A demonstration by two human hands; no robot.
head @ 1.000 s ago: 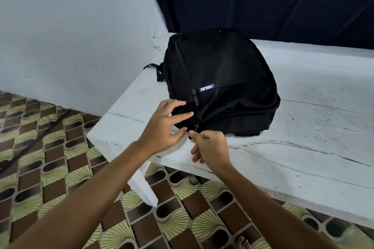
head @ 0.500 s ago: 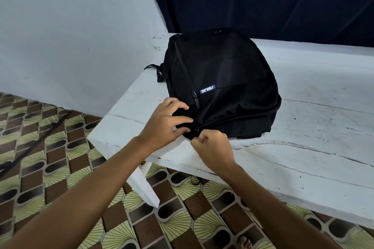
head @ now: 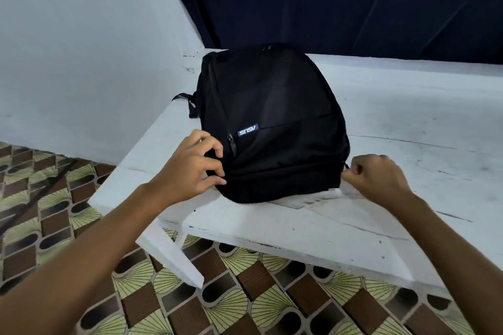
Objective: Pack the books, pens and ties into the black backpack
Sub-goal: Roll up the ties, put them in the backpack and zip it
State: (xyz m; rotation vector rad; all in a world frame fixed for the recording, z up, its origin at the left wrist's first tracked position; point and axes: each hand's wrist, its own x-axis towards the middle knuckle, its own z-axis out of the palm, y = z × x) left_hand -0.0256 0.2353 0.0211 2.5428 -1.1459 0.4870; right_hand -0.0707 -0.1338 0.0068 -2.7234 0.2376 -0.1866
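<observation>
Backpack (head: 272,122), black and bulging, lies flat on the near left corner of the white table (head: 408,122), its strap (head: 185,99) poking out toward the left wall. Behind the table hangs a dark blue curtain (head: 340,3), and below it the floor (head: 54,226) is tiled in brown and green fan shapes. A small blue label (head: 248,130) sewn on the bag's front carries white letters that appear upside down from here and seem to read ASUS. Just left of the label a zip pull (head: 231,144) hangs down the front pocket seam. The left hand (head: 190,171) rests on the bag's near left corner with its fingers curled, gripping the black fabric there. The right hand (head: 378,177) is closed into a fist at the bag's near right corner, thumb and forefinger pinched tight; what it pinches is blurred, though a small dark tab shows just beside the knuckles at the zip line. Compared with half a second ago, the right hand has travelled from the middle of the near edge, where it sat almost touching the left hand, across to the right corner, so the two hands are now well apart. The left hand has kept its place, and the bag has barely shifted.
</observation>
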